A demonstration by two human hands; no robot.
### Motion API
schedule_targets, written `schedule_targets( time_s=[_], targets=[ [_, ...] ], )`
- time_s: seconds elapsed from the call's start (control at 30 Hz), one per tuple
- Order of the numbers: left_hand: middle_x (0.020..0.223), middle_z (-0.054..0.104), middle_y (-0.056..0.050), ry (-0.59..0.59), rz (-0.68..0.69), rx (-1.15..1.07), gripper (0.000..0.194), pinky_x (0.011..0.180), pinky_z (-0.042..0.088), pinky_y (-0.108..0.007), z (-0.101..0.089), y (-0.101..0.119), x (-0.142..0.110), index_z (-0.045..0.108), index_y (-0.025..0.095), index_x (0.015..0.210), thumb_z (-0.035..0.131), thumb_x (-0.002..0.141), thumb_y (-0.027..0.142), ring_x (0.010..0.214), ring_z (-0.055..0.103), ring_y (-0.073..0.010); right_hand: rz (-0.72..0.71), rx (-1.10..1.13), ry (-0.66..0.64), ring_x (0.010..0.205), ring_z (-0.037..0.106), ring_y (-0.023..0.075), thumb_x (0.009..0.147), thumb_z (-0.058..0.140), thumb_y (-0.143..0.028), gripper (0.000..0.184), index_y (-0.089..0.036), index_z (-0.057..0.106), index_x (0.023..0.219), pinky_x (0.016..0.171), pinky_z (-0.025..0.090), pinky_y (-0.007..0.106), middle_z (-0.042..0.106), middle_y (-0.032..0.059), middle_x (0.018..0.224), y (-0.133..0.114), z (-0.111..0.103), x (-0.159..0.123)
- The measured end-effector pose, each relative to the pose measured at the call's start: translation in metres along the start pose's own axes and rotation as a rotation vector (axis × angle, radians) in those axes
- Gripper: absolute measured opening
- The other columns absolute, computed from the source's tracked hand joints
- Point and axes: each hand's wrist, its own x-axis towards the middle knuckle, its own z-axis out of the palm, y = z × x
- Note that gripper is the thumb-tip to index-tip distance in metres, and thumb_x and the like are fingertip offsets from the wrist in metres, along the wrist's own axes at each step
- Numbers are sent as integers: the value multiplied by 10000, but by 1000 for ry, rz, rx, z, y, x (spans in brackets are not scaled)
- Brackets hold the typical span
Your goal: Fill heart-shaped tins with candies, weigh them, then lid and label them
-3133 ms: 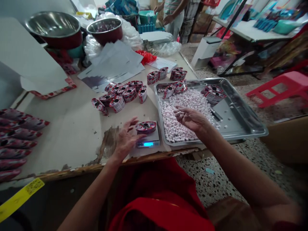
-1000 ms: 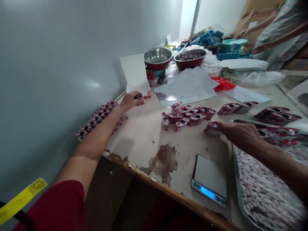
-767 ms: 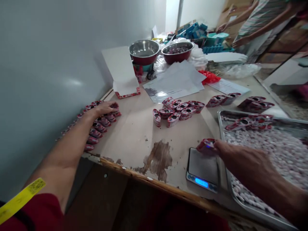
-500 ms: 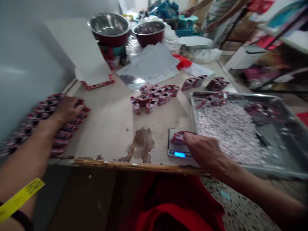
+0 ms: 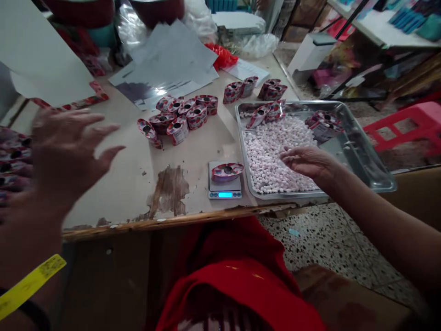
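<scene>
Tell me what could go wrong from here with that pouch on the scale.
1. The pouch stands on the scale with no hand holding it, so a nudge might topple it.
2. The scale sits near the front edge of the table; a bump could push it off.
3. The right hand is bunched over loose white pellets; any it lifts might scatter.

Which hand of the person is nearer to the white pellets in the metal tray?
Right. The right hand is over the white pellets; the left hand is far to their left, on the other side of the digital scale.
</scene>
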Motion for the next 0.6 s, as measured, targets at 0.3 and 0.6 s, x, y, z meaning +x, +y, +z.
schedule_targets(
  time_s=[0.3, 0.6],
  targets=[
    [1329, 753, -52, -139, 338, -105, 468, 1153, 528, -454, 82, 97, -37, 720, 273, 1311, 865, 868, 309, 1254, 695, -264, -54, -26, -248, 805, 731, 119, 813, 654, 102, 347, -169, 750, 1007, 701, 654, 113, 753, 93, 1016, 21, 11, -14],
    [1311, 755, -88, -309, -97, -419, 744, 1033, 582, -433, 129, 128, -75, 641, 245, 1425, 955, 751, 267, 1200, 716, -258, -181, -252, -619, 563, 552, 65, 940, 796, -161, 22, -156, 779, 926, 463, 463, 164, 739, 57, 810, 19, 59, -29]
  ],
)
